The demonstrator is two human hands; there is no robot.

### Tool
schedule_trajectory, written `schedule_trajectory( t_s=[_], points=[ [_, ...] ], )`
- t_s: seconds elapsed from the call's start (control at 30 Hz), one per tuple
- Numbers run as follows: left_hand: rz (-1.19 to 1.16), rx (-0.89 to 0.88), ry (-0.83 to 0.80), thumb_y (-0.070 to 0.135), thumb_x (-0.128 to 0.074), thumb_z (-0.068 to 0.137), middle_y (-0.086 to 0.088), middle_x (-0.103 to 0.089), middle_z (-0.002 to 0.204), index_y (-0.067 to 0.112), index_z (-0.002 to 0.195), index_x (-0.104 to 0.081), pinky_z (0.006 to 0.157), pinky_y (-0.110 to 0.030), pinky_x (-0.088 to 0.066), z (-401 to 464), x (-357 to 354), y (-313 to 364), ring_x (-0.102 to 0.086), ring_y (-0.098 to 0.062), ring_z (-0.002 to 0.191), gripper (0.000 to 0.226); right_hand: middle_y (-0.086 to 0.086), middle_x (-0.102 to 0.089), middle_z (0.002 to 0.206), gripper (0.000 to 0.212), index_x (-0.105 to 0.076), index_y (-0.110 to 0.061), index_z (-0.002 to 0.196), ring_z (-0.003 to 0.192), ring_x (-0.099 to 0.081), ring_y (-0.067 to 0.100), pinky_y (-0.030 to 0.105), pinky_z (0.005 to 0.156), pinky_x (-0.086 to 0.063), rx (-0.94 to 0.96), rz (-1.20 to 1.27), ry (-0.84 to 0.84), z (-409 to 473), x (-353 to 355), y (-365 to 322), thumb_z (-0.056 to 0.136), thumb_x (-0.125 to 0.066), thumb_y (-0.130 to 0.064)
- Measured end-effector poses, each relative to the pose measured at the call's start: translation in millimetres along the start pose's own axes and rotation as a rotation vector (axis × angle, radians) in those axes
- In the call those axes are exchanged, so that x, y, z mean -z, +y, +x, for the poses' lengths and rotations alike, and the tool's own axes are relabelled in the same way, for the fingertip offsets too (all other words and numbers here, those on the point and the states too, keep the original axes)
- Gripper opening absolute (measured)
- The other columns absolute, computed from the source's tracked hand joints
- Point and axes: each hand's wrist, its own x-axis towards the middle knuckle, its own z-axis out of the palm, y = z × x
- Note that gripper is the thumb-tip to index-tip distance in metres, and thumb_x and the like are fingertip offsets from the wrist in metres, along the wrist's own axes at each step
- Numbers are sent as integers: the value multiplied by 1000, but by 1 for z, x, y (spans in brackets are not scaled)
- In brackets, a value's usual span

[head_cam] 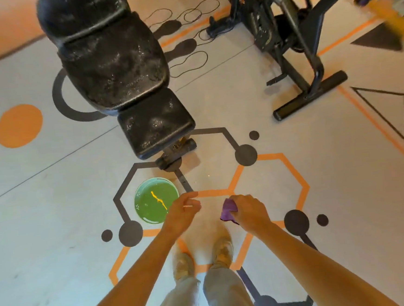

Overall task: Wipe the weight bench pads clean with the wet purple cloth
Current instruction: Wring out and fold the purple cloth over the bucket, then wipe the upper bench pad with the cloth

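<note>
Purple cloth [228, 210]: small, soft, bunched; gripped in the curled fingers of the right hand [248, 212], near centre, above the floor; judged light, limp and damp, best held wadded in the palm with a flat face free. Left hand [182, 212]: holds nothing, fingers loosely bent and slightly apart. Weight bench pads [117, 70]: far left, three black padded segments, grained vinyl, mottled with pale residue; likely firm, slick when wet. Green basin [156, 200]: round, liquid-filled, near left, below the bench foot.
</note>
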Motion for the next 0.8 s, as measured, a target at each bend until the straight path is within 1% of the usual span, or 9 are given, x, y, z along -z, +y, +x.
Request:
schedule_trajectory(
  t_s=[0.1, 0.3, 0.4, 0.47, 0.5, 0.63, 0.7, 0.77, 0.8],
  points=[
    [88, 63, -19, -10, -56, 92, -1, -59, 76, -8, 123, -58, 50, -4, -40, -39, 10, 22, -55, 10, 46, 32, 8, -69, 107, 22, -64, -17, 108, 98, -64, 29, 27, 68, -40, -39, -27, 25, -38, 39, 16, 90, -52, -21],
    [276, 87, -85, -4, -57, 93, 11, -65, 70, -1, 117, -63, 51, -5, -39, -90, 38, 22, -55, -3, 61, 25, 12, -67, 92, 16, -61, -10, 93, 85, -64, 31, 30, 67, -46, -116, -80, 82, -105, 93, 48, 92, -50, -22],
    [322, 95, -50, -4, -59, 92, 11, -66, 71, 2, 109, -65, 52, -4, -42, -97, 45, 13, -62, -16, 75, 19, 8, -58, 78, 19, -60, -7, 86, 72, -56, 27, 25, 58, -37, -216, -9, 65, -120, 103, 58, 93, -48, -21],
    [295, 114, -29, -7, -59, 92, 16, -63, 53, 6, 107, -64, 53, -2, -42, -98, 48, 10, -65, -4, 68, 20, 5, -59, 77, 19, -60, -10, 86, 76, -63, 27, 25, 58, -38, -263, -3, 42, -124, 107, 65, 93, -47, -22],
    [324, 120, -25, -5, -59, 92, 17, -63, 53, 6, 108, -64, 55, -1, -41, -98, 48, 9, -64, -1, 69, 20, 5, -61, 76, 18, -59, -13, 84, 79, -67, 27, 24, 59, -41, -293, 16, 23, -125, 109, 69, 92, -48, -24],
    [395, 217, -70, 2, -60, 94, -1, -61, 84, 1, 119, -63, 57, -1, -39, -74, 56, 1, -56, -15, 87, 26, 5, -63, 57, 19, -55, -15, 63, 53, -60, 21, 27, 62, -53, -436, 179, -77, -116, 119, 84, 75, -51, -30],
    [415, 256, -70, 8, -63, 93, -6, -66, 99, 7, 118, -64, 68, -3, -40, -55, 64, 1, -60, -17, 100, 25, 8, -65, 52, 22, -53, -15, 58, 48, -59, 22, 23, 59, -53, -499, 253, -76, -116, 138, 81, 74, -46, -29],
    [425, 262, -66, 10, -65, 91, -13, -68, 114, 9, 118, -65, 91, -23, -47, -35, 73, 5, -62, -25, 113, 27, 6, -71, 58, 26, -56, -15, 61, 56, -67, 20, 14, 53, -48, -541, 271, -94, -113, 155, 83, 84, -47, -24],
    [430, 264, -73, 9, -65, 90, -15, -68, 115, 7, 117, -65, 91, -26, -47, -26, 75, 12, -63, -27, 113, 27, 3, -72, 60, 27, -57, -14, 63, 59, -67, 17, 10, 53, -45, -562, 266, -101, -110, 165, 84, 87, -48, -23]
  ],
)
